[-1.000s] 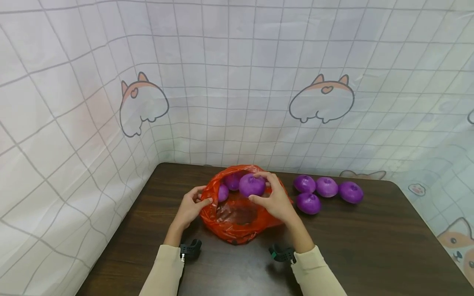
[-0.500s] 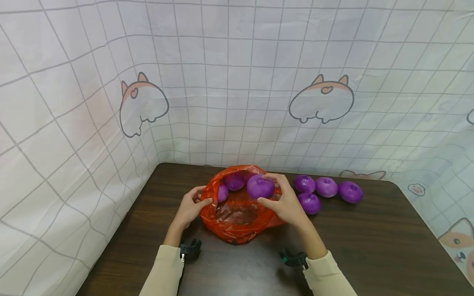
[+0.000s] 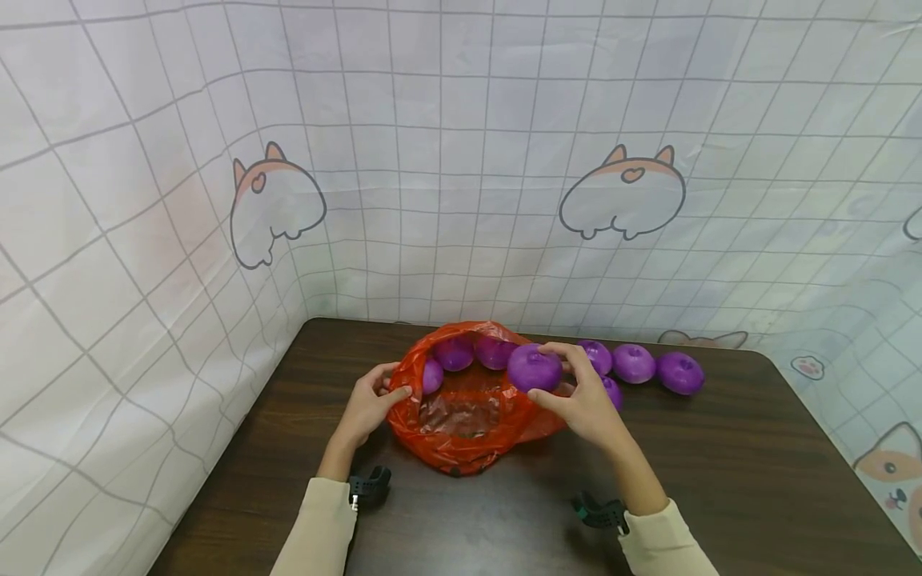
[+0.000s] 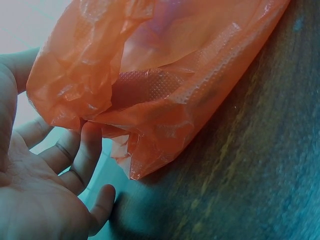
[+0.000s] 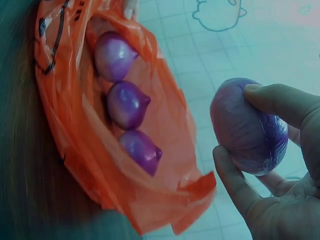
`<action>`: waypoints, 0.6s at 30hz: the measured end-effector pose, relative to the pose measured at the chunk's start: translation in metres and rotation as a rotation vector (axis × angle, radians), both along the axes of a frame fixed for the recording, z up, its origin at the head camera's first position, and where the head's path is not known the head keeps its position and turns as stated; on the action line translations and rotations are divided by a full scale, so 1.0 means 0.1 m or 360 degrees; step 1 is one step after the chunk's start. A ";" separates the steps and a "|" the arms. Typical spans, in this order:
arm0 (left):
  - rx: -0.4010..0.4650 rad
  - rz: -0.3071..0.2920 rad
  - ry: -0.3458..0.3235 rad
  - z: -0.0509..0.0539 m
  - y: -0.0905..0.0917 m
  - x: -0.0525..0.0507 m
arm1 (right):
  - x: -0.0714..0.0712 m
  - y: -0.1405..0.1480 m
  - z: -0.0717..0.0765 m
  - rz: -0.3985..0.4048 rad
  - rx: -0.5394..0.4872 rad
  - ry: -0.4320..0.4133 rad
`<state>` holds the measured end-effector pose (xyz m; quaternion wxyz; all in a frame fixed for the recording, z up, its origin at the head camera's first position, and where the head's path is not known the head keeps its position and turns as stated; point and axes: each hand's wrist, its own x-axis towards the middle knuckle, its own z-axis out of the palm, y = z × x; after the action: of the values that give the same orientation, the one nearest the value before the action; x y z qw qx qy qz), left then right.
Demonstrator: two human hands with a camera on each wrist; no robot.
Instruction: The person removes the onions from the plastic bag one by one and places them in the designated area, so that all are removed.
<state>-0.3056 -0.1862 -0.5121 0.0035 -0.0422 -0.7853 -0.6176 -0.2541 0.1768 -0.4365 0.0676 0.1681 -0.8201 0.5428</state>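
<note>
Nearest: black wristbands (image 3: 600, 510), 1 per wrist, low over the table (image 3: 720, 472). Right one could snag loose plastic if that arm swings left across the bag; low odds, I'd say.

Red plastic bag (image 3: 450, 456): lies on the table with its mouth gaping, near wall slack and crumpled. Thin film, so it probably folds in or tears if tugged hard.

Left hand (image 3: 370, 404): fingers narrow, pinching the rim at the bag's left side. That looks like the only grip on the bag. If it slips, the mouth could sag and the contents shift. Right end has no hand on it, so that side is likeliest to collapse.

Right hand (image 3: 587, 396): fingers spread around 1 purple onion (image 3: 531, 368), thumb on the near side. Onion is up at the bag's right rim in the head view; right wrist view shows a gap between it and the plastic. Smooth, round, fingertip hold: could squirt out if squeezed unevenly, or catch the rim if carried too low.

Bag contents: 3 visible onions (image 3: 454, 353) along the far and left inside. Could roll right if the bag tips.

Far right: 4 loose onions (image 3: 680, 374) on the table, 2 partly hidden behind the right hand. A knuckle bump could send those rolling.
</note>
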 end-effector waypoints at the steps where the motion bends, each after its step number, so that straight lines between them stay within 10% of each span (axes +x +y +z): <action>1: 0.0007 0.0000 -0.0003 0.00 0.00 0.00 | 0.00 0.02 0.00 -0.0006 -0.0001 -0.0005; 18: -0.0006 -0.0006 -0.0010 -0.01 0.00 -0.01 | 0.06 0.50 -0.10 -0.0192 0.0003 -0.0037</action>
<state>-0.3068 -0.1865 -0.5132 -0.0001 -0.0418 -0.7865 -0.6162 -0.2479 0.2265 -0.4464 0.0906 0.1123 -0.8300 0.5388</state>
